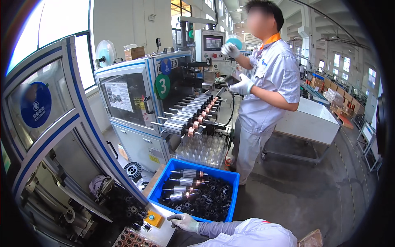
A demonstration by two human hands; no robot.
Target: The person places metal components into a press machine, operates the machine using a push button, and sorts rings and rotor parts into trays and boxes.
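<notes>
My right hand [185, 222], in a white glove with dark fingertips, reaches in from the lower edge, its forearm in a grey sleeve. The fingers are loosely stretched toward the left, and nothing shows in them. Just left of the fingertips sits a yellow control box with a button [153, 218] on a pale metal surface [164, 235]. Beyond the hand stands a blue bin [235, 193] with several motor armatures [187, 181] on its left and many black star-shaped parts [210, 201]. Copper ring-shaped parts [132, 238] lie in a tray below. My left hand is out of view.
More black star-shaped parts [131, 208] are piled by the open machine frame [78, 103] at left. A machine cabinet [127, 92] carries a row of armatures [187, 117]. A co-worker [269, 78] in white gloves stands there holding a dark object. A white cart [306, 121] is behind.
</notes>
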